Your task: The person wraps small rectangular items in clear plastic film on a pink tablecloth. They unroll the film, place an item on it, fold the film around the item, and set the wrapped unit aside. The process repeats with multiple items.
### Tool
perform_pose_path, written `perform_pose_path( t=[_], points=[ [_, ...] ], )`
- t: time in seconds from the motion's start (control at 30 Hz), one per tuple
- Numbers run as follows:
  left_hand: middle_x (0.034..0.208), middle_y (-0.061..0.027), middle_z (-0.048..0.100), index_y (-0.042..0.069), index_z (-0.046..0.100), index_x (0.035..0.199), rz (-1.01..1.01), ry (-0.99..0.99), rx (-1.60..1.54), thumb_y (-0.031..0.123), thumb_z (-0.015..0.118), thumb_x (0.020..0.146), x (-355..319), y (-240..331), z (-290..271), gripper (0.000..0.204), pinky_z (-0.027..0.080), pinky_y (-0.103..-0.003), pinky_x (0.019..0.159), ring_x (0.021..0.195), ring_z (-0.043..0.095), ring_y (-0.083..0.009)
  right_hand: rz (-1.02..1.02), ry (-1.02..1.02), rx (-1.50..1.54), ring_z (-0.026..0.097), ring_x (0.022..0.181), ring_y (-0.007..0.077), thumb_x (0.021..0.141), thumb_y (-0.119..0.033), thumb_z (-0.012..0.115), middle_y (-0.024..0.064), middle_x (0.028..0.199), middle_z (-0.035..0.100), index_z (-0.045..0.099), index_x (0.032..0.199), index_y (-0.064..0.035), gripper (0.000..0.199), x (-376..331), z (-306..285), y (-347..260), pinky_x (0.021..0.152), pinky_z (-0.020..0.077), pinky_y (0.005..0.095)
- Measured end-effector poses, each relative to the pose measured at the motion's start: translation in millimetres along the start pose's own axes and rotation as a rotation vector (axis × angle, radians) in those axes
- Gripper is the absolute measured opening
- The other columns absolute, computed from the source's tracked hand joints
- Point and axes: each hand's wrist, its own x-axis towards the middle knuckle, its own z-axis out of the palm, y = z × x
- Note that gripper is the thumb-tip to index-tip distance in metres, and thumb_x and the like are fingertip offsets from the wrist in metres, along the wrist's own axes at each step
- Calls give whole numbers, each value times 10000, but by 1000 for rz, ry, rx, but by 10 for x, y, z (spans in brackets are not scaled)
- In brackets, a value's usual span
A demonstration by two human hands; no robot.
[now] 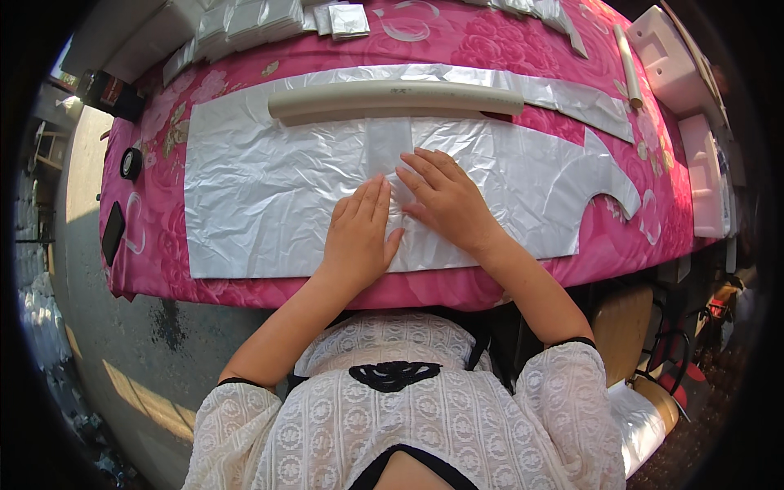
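Note:
A large white plastic bag (261, 196) lies spread on the table in front of me, with its cut-out handle end to the right. My left hand (359, 229) rests flat on the bag's middle, fingers stretched out and side by side. Just right of it, my right hand (445, 200) also lies on the bag, its fingers extended and slightly apart. Neither hand grips anything. Beyond my fingertips, a long pale plastic pipe (392, 98) lies crosswise over the far part of the bag.
A pink flowered cloth (539, 41) covers the table. Stacks of folded white bags (261, 20) stand at the back left. A dark jar (110, 94), a tape roll (131, 163) and a phone (113, 233) line the left edge. White foam boxes (674, 69) and a thin tube (627, 65) are at the right.

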Motion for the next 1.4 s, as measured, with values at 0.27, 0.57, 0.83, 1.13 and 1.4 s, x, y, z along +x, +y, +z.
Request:
perform_pose_path(
  t=[0.27, 0.57, 0.83, 1.13, 1.4],
  points=[
    [1217, -162, 507, -51, 479, 1183, 66, 90, 54, 50, 631, 673, 113, -78, -15, 542, 400, -380, 906, 1079, 497, -289, -7, -99, 178, 511, 1086, 262, 711, -110, 640, 101, 1122, 583, 601, 1024, -5, 333, 101, 40, 231, 921, 426, 346],
    [1095, -115, 597, -1, 577, 1062, 340, 138, -134, 16, 617, 650, -15, -134, -139, 414, 475, -377, 817, 936, 590, -251, -110, -31, 252, 576, 808, 208, 638, -16, 616, 30, 893, 632, 639, 889, -55, 255, -34, 20, 183, 705, 485, 316],
    [1092, -123, 599, 3, 580, 1070, 328, 78, -122, 20, 582, 659, -207, -157, -150, 411, 469, -368, 849, 994, 581, -248, -132, 13, 232, 576, 768, 184, 684, -73, 584, 9, 892, 631, 647, 909, -81, 233, -272, -18, -94, 668, 488, 302],
    [1028, -109, 624, 15, 598, 1056, 272, 125, -188, 16, 614, 664, -189, -178, -127, 393, 477, -352, 807, 930, 597, -244, -78, 23, 247, 580, 765, 189, 644, -63, 653, 12, 898, 634, 643, 924, -96, 282, -299, -2, -68, 668, 494, 301],
    [822, -120, 649, 6, 606, 1032, -178, -1, -299, 35, 598, 788, -135, -143, -159, 246, 471, -295, 640, 749, 631, -226, 388, -148, 455, 573, 618, 189, 737, -83, 636, 76, 730, 642, 674, 851, -65, 121, -94, -82, -61, 578, 454, 288]
  ],
)
